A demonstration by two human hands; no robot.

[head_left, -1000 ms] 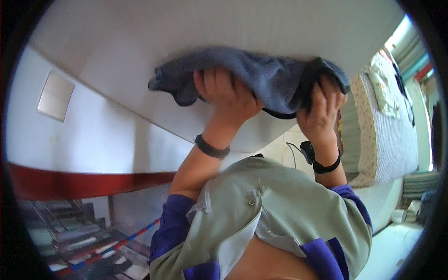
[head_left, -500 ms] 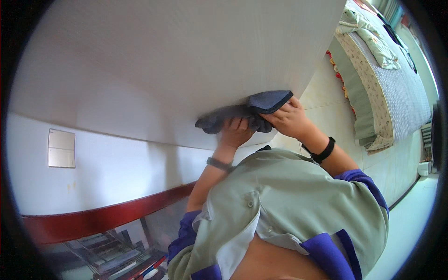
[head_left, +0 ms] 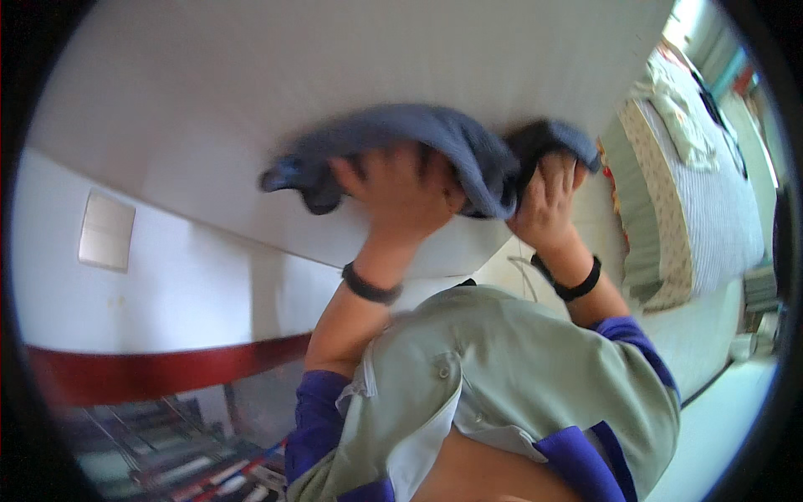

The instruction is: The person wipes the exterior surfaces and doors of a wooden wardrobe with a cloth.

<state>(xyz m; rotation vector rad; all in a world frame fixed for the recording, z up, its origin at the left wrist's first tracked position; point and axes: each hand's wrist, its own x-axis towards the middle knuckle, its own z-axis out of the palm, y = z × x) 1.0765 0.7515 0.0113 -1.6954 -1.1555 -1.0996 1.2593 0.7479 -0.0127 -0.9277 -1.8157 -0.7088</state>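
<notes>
A dark blue-grey cloth (head_left: pixel 418 124) lies spread and bunched against a large pale panel with a faint grain (head_left: pixel 335 58). My left hand (head_left: pixel 406 192) is on the cloth's near side, its fingertips under a fold; motion blurs it. Closed round the bunched right end of the cloth is my right hand (head_left: pixel 548 199), close to the panel's right edge. Dark bands circle both wrists. Folds hide part of the fingers on each hand.
A white wall with a beige switch plate (head_left: pixel 107 230) stands at left. Below it runs a dark red rail (head_left: pixel 167 368), with cluttered items beneath. To the right, a bed with a patterned cover (head_left: pixel 669 209) stands on a pale tiled floor (head_left: pixel 510 268).
Both hands have moved up the panel, the left one farther from the right than before. Between them the cloth has spread wider and opened out from its folded bundle.
</notes>
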